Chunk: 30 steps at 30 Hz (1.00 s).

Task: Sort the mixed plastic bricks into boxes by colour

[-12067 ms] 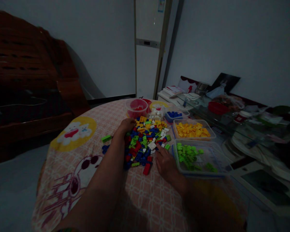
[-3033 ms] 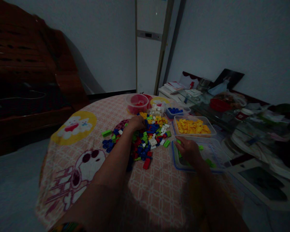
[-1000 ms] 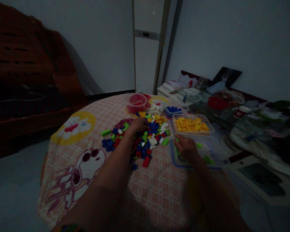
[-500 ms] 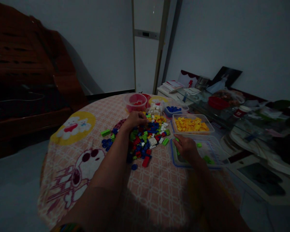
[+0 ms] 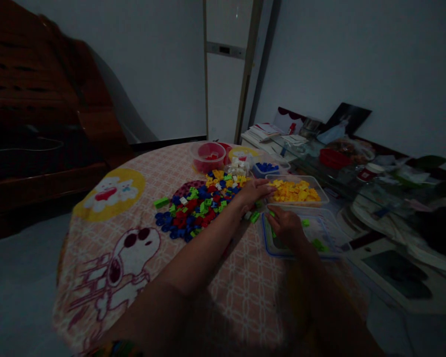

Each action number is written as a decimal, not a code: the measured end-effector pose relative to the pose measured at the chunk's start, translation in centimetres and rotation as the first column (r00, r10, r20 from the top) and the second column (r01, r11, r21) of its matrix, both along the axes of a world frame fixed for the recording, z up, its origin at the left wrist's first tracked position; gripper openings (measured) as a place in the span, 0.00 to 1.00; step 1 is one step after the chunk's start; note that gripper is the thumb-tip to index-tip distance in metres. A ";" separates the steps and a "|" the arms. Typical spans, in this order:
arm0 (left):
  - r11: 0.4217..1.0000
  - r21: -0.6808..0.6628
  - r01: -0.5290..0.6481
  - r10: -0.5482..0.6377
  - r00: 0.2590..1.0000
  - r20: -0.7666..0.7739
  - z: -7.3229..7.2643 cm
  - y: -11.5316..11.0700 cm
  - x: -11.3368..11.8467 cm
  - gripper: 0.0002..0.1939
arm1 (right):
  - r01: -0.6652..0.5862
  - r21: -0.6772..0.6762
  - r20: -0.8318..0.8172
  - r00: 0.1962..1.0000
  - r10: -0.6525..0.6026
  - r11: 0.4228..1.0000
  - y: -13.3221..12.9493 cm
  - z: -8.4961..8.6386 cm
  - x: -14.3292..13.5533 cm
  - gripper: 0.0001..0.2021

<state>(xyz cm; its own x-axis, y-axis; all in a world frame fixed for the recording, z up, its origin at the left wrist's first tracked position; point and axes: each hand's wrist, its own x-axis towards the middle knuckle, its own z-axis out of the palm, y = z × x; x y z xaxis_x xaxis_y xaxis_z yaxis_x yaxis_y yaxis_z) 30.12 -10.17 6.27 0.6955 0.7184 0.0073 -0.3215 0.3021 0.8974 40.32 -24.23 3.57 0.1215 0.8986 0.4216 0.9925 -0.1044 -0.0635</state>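
The left hand [image 5: 253, 191] has swung across from the far side of the brick pile [image 5: 200, 203], where it sat half a second ago, and now reaches to the near-left corner of the yellow-brick tub [image 5: 296, 191], fingers stretched flat toward the rim; whether it carries a brick there I cannot tell, since the light is dim and the fingertips blur. That shift suggests a piece picked from the mixed heap is being brought to the box of its own colour. The right hand [image 5: 287, 227] has barely moved over the last three seconds: it rests loosely curled on the near-left edge of the green-brick tub [image 5: 321, 238], and nothing can be made out in its grasp. Against the oldest frame, the pile on the counter [image 5: 241, 292] is spread wider and flatter, with blue and red pieces trailing to the left, and the right hand has left the heap for the tub. Beyond the pile stand a red-brick tub [image 5: 209, 156], a heap of white bricks [image 5: 238, 166] and a blue-brick tub [image 5: 266, 168], all untouched.
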 end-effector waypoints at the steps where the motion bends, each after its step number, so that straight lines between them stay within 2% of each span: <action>1: 1.000 -0.009 0.028 -0.028 0.999 0.040 -0.1 -0.3 0.4 0.22 | -0.003 -0.001 0.004 1.000 0.003 1.000 0.0 0.0 0.0 0.18; 4: 0.999 0.047 0.018 -0.021 0.998 0.053 -0.1 0.2 -0.3 0.28 | -0.008 -0.006 -0.002 1.000 0.008 1.000 0.0 0.0 0.1 0.18; 8: 0.967 0.249 -0.056 0.064 0.998 -0.025 1.1 3.0 -3.9 0.29 | -0.006 -0.006 -0.021 1.000 0.006 1.000 -0.1 -0.2 0.2 0.18; 11: 0.884 0.451 -0.124 0.209 0.967 -0.144 1.7 5.2 -6.8 0.27 | -0.019 0.004 -0.016 1.000 0.019 1.000 -0.1 -0.4 0.3 0.18; 13: 0.807 0.577 -0.129 0.327 0.911 -0.253 1.8 6.4 -8.3 0.24 | -0.027 0.008 -0.004 1.000 0.027 1.000 0.0 -0.6 0.4 0.18; 15: 0.728 0.684 -0.055 0.419 0.825 -0.379 1.8 7.1 -9.3 0.19 | -0.029 0.005 0.005 1.000 0.029 1.000 -0.1 -0.6 0.4 0.18; 17: 0.655 0.750 0.088 0.476 0.723 -0.501 1.8 7.3 -9.9 0.14 | -0.030 -0.004 0.002 1.000 0.030 1.000 -0.1 -0.5 0.4 0.18; 21: 0.545 0.759 0.357 0.551 0.530 -0.645 1.9 6.8 -10.0 0.07 | -0.040 -0.004 -0.020 0.999 0.040 0.999 -0.1 -0.2 0.4 0.18; 25: 0.505 0.708 0.493 0.521 0.481 -0.706 1.5 6.2 -9.3 0.09 | -0.028 0.003 -0.004 1.000 0.028 1.000 -0.1 -0.2 0.2 0.18; 30: 0.468 0.715 0.519 0.569 0.441 -0.694 0.2 5.1 -7.2 0.13 | -0.023 -0.009 0.004 1.000 0.023 1.000 -0.1 0.1 0.1 0.18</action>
<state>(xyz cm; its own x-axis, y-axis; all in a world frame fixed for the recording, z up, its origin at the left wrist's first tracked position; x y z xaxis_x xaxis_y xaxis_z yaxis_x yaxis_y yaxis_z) 22.90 -5.09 6.47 0.6854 0.7275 0.0303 0.6718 -0.6479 0.3591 40.39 -24.32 3.66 0.0991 0.9048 0.4142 0.9949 -0.0821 -0.0586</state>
